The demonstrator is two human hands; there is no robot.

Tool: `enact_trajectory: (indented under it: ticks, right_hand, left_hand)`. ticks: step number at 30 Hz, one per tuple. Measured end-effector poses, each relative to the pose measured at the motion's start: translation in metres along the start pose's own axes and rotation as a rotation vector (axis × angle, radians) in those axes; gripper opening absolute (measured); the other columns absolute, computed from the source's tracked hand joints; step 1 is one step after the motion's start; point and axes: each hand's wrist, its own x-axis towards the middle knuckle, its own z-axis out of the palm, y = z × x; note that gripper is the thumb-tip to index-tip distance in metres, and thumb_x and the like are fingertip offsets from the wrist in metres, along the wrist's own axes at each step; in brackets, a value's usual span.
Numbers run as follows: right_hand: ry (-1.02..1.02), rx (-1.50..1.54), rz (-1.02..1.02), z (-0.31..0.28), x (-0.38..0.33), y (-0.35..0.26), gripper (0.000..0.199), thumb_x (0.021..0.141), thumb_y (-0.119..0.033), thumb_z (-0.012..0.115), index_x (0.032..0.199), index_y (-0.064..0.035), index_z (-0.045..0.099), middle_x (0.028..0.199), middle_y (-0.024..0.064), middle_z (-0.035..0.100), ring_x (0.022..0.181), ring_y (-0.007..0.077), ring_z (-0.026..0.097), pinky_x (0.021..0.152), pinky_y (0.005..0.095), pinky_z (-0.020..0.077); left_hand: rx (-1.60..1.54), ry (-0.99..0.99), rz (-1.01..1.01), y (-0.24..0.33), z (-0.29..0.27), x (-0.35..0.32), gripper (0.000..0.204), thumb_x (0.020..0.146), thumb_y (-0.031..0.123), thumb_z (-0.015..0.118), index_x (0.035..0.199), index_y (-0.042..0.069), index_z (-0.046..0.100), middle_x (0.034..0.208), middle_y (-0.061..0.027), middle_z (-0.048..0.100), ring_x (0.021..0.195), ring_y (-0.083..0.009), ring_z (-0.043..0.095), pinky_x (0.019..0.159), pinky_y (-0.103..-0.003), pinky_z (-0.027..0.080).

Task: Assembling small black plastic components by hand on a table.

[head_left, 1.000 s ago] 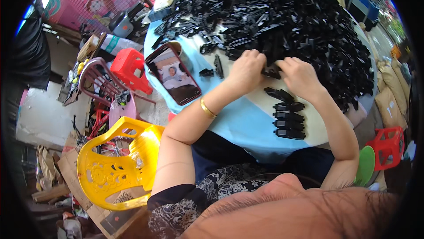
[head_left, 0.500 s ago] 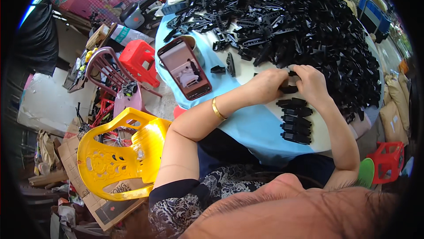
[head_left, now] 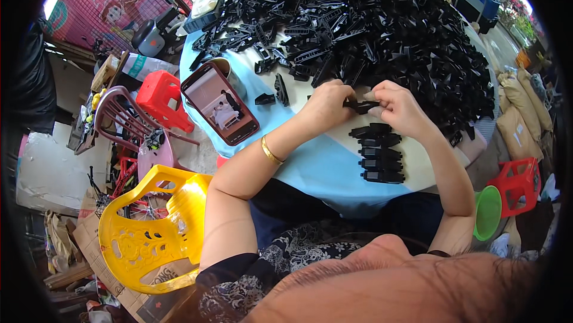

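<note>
Between my two hands is a small black plastic part (head_left: 362,107), pinched at its left end by my left hand (head_left: 332,103) and at its right end by my right hand (head_left: 394,105). My fingers cover much of it. Just nearer to me, several similar black parts lie in a stacked row (head_left: 382,154) on the pale tablecloth. A great heap of loose black plastic parts (head_left: 382,30) spreads beyond my hands. Left of my left hand, two black pieces (head_left: 282,90) lie apart from the heap.
A phone (head_left: 221,105) showing a video leans against a round container (head_left: 230,75) on the blue part of the tablecloth (head_left: 304,168). Beside the table stand a yellow plastic chair (head_left: 128,251), a red stool (head_left: 160,99), another red stool (head_left: 519,185) and brown sacks (head_left: 519,120).
The view has shifted, so the table sits further left. My hands have moved slightly apart, and the black part between them now shows more.
</note>
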Motion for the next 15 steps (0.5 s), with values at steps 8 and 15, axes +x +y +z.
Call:
enact_trajectory:
  ticks: [8, 15]
  right_hand:
    - [0.109, -0.528, -0.458, 0.003, 0.0, 0.004, 0.023, 0.068, 0.005, 0.06, 0.09, -0.0017, 0.063, 0.089, 0.0097, 0.057, 0.076, 0.0261, 0.059, 0.067, 0.0344, 0.0493]
    - [0.149, -0.543, -0.504, 0.005, 0.001, -0.005, 0.027, 0.065, 0.0, 0.065, 0.091, -0.0024, 0.062, 0.09, 0.0062, 0.058, 0.084, 0.0231, 0.057, 0.068, 0.0333, 0.0494]
  left_hand:
    - [-0.007, 0.005, 0.0, 0.001, -0.001, 0.001, 0.025, 0.065, 0.002, 0.063, 0.089, 0.0, 0.067, 0.083, -0.0147, 0.061, 0.077, -0.0313, 0.061, 0.071, -0.036, 0.05]
    - [-0.035, 0.008, -0.031, -0.004, 0.002, 0.004, 0.025, 0.064, 0.002, 0.064, 0.088, -0.001, 0.067, 0.083, -0.0153, 0.062, 0.078, -0.0305, 0.062, 0.071, -0.035, 0.051]
